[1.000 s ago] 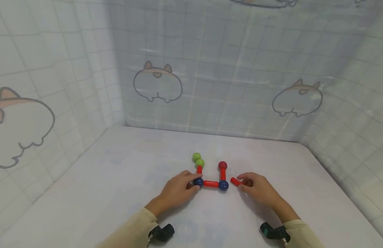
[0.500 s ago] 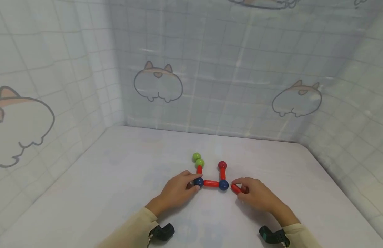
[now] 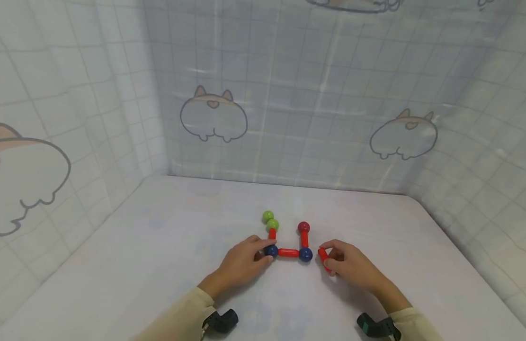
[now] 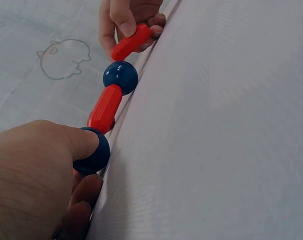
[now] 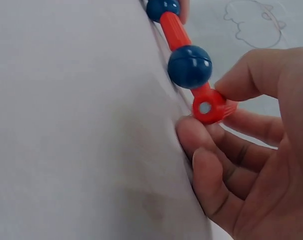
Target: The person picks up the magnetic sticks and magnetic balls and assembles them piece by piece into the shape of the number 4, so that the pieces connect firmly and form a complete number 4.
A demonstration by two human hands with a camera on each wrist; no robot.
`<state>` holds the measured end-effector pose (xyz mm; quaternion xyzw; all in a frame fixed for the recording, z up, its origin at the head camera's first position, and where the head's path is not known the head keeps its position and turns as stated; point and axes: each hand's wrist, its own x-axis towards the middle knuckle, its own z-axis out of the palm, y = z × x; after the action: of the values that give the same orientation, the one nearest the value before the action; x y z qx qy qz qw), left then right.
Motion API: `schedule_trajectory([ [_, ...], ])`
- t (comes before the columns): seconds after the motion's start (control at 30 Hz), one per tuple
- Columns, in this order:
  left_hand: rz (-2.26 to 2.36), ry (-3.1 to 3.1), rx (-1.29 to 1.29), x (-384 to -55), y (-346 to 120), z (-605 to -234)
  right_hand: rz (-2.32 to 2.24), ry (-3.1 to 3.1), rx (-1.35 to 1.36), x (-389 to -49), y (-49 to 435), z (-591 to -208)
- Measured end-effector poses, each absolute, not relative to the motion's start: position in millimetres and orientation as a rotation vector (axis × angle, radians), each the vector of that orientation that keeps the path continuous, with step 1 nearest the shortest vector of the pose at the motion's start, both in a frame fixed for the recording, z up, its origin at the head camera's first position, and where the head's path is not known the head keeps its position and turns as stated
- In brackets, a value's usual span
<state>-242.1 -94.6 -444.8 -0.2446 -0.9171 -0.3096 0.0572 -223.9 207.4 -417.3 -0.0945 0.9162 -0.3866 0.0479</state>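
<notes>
My left hand [image 3: 242, 263] pinches a blue ball [image 4: 94, 152] between thumb and fingers. A red magnetic rod [image 3: 289, 253] joins it to a second blue ball [image 3: 305, 255] on the right. From that one another red rod runs away from me to a dark red ball [image 3: 303, 227]. Beyond the left blue ball, a rod [image 3: 272, 234] leads to a green ball [image 3: 272, 225], with a second green ball [image 3: 268, 216] against it. Just right of this figure, my right hand [image 3: 354, 265] holds a loose red magnetic rod [image 3: 324, 255], whose round metal end [image 5: 205, 108] shows in the right wrist view.
The pieces lie mid-table on a pale cloth-covered table [image 3: 160, 237]. A sheet with drawn animals [image 3: 213, 116] hangs behind it, and gridded sheets stand at both sides. Each wrist wears a black strapped device [image 3: 378, 327].
The rod in my right hand has turned, so it now slopes more steeply, its near end swung toward me. My right fingers have shifted on it. The left hand keeps its hold.
</notes>
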Motion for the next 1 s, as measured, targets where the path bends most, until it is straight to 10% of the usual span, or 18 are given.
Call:
schedule_trajectory([
  [1.0, -0.953, -2.791, -0.731, -240.0, -94.8, -444.2, -1.485, 2.491, -0.295, -213.2, 197.9, -419.8],
])
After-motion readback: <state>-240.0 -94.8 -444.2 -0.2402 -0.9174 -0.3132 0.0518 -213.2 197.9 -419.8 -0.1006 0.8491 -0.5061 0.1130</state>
